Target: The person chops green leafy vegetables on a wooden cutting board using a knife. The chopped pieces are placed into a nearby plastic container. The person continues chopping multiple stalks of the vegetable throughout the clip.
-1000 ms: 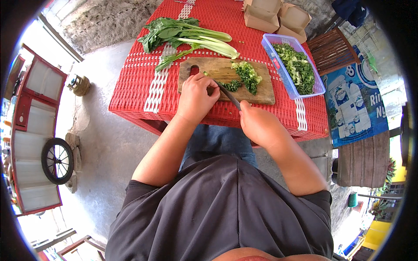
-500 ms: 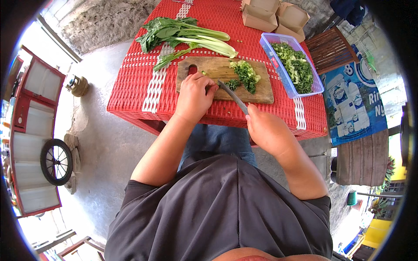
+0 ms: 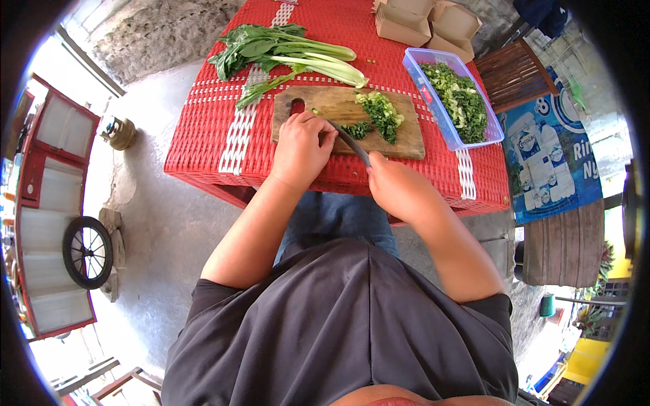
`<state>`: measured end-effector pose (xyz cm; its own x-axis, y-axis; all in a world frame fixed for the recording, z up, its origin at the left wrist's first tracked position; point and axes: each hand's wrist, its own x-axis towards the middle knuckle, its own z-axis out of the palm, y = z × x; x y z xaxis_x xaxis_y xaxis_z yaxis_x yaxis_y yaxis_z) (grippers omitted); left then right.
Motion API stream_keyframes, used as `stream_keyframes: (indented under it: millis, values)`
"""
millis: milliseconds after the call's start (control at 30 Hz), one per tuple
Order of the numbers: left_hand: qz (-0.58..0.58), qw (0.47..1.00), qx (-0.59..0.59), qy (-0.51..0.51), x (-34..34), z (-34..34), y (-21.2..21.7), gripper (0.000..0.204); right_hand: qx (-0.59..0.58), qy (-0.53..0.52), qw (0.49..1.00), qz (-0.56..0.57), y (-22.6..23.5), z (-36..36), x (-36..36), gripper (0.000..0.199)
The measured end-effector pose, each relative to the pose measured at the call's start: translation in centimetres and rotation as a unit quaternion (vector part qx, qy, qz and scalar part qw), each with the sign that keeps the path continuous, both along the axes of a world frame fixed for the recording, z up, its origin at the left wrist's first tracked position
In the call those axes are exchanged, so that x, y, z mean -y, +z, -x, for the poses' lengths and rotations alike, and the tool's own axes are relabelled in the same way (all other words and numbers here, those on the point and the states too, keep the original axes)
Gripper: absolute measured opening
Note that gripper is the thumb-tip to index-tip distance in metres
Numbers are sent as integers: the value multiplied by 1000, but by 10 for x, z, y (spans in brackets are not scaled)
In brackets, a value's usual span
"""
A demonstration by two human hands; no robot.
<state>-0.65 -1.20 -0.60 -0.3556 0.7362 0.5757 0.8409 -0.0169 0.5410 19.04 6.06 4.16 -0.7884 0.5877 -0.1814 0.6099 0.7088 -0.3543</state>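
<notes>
My right hand (image 3: 401, 187) grips a knife (image 3: 353, 145), whose blade points up and left across the near edge of a wooden cutting board (image 3: 338, 101). The blade's tip reaches the fingers of my left hand (image 3: 303, 142). Those fingers are curled down on the board's left part, and what they hold is hidden. A small green piece (image 3: 315, 110) shows just beyond them. Chopped leafy greens (image 3: 380, 115) lie heaped on the board's right half, with a smaller dark green pile (image 3: 357, 130) beside the blade.
Whole leafy stalks (image 3: 298, 57) lie behind the board on the red woven table (image 3: 196, 135). A clear, purple-rimmed plastic container (image 3: 443, 125) of chopped greens stands to the right. Open cardboard boxes (image 3: 404, 26) sit at the back right. A wooden chair (image 3: 518, 78) stands beyond the table's right side.
My right hand and the knife have moved left and slightly up, bringing the blade close against my left fingers. My left hand stays nearly in place.
</notes>
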Motion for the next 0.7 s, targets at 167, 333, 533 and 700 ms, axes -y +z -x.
stream_keyframes:
  millis: [167,333,533,700]
  values:
    - [11,1000,14,-2,0,2,0,10,6,4,1000,-4,2,4,-1,21]
    - [10,1000,3,3,0,0,-2,10,11,-37,999,-11,2,-13,2,23]
    - [18,1000,-4,6,1,1,-2,13,-50,-94,994,17,5,-24,-17,26]
    - [32,999,-4,10,2,-1,1,13,-93,-113,987,69,10,-28,-21,28]
